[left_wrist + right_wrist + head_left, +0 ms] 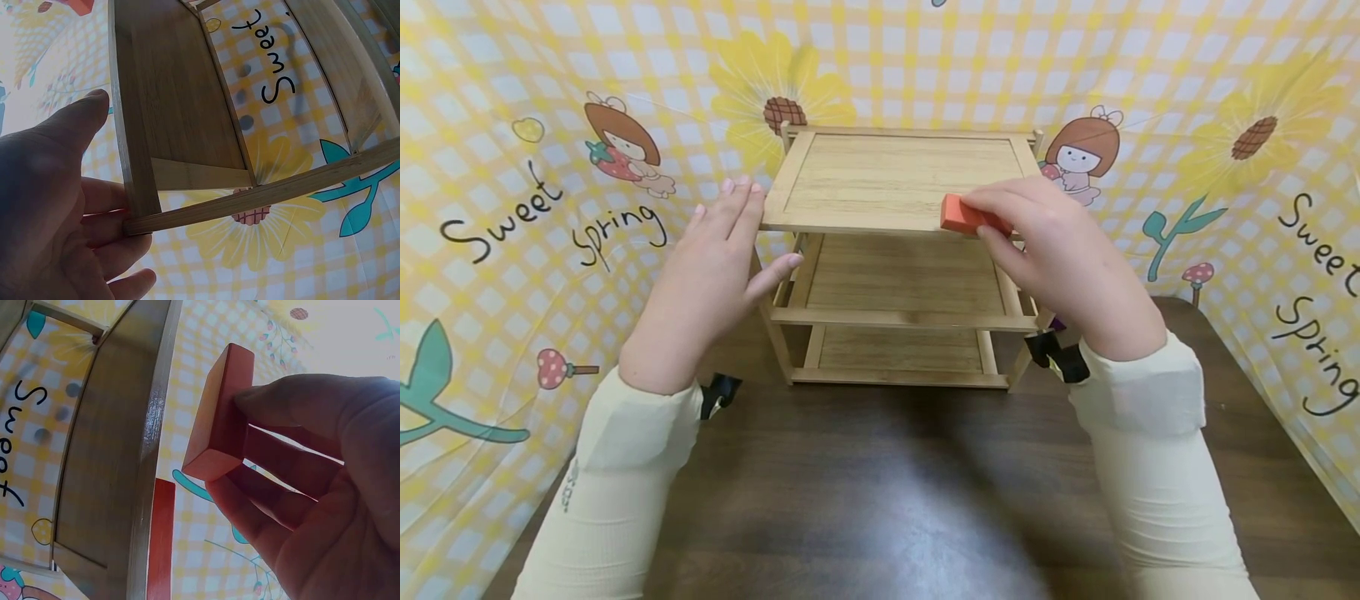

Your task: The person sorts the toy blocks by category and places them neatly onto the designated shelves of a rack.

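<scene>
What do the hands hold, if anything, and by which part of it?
A red block, in the right hand: the thumb presses about midway along one long side; the opposite side is hidden. The left hand holds nothing.

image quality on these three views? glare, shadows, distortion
Head: glare patch and soft shadows on the dark wooden surface. Left wrist: dim, left hand in shade, upper-left corner washed out, shelf rail looks bowed, probably lens distortion. Right wrist: upper right nearly blown out, right hand mostly shaded, red block with one brighter face and one darker.
</scene>
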`<state>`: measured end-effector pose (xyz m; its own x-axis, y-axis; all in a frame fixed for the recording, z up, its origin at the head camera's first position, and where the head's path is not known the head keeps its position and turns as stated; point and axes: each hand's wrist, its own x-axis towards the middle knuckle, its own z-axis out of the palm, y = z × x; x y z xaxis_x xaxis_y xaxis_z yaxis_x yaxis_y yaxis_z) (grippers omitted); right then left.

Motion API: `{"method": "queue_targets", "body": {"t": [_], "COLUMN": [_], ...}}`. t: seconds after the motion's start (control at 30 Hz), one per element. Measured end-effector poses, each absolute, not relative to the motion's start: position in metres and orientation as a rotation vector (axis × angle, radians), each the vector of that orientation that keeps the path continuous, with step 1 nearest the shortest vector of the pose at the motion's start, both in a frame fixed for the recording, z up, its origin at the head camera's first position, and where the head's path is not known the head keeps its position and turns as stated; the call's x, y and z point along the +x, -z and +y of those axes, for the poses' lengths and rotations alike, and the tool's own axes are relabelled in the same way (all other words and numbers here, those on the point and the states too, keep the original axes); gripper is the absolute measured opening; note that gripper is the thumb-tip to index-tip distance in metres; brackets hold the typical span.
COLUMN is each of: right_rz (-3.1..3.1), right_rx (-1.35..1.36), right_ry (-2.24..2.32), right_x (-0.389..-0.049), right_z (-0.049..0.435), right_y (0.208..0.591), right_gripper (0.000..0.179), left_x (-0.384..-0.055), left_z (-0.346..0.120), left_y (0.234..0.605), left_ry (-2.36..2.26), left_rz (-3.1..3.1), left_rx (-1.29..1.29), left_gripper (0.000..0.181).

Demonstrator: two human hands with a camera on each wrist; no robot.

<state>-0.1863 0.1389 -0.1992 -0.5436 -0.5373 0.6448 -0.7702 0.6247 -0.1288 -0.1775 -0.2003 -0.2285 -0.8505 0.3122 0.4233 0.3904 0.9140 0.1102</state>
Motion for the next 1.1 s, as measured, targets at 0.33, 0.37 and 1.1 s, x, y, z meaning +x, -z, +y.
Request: {"method": "queue_targets", "body": {"t": [0.33, 0.37, 1.1], "right_rz": [-2.34, -2.34, -2.475], "right_rx": [1.041, 1.043, 1.07], "right_ry": [-0.544, -0.541, -0.488], "right_x": [-0.196, -0.197, -0.214], "right_z": [0.13, 0.129, 0.109], "right_y": [0.194, 0.194, 0.186], "right_gripper": [0.025, 0.024, 0.026], "left_x": [-0.177, -0.177, -0.178], "left_z": [-0.202, -0.202, -0.202], "left_y": [0.229, 0.229, 0.228], "left_ry": [0.275, 0.279, 0.284], "left_rz": [-2.686, -2.687, -2.682], "left_rx": [-0.509, -0.511, -0.521], "left_gripper": [0.082, 0.082, 0.081]}}
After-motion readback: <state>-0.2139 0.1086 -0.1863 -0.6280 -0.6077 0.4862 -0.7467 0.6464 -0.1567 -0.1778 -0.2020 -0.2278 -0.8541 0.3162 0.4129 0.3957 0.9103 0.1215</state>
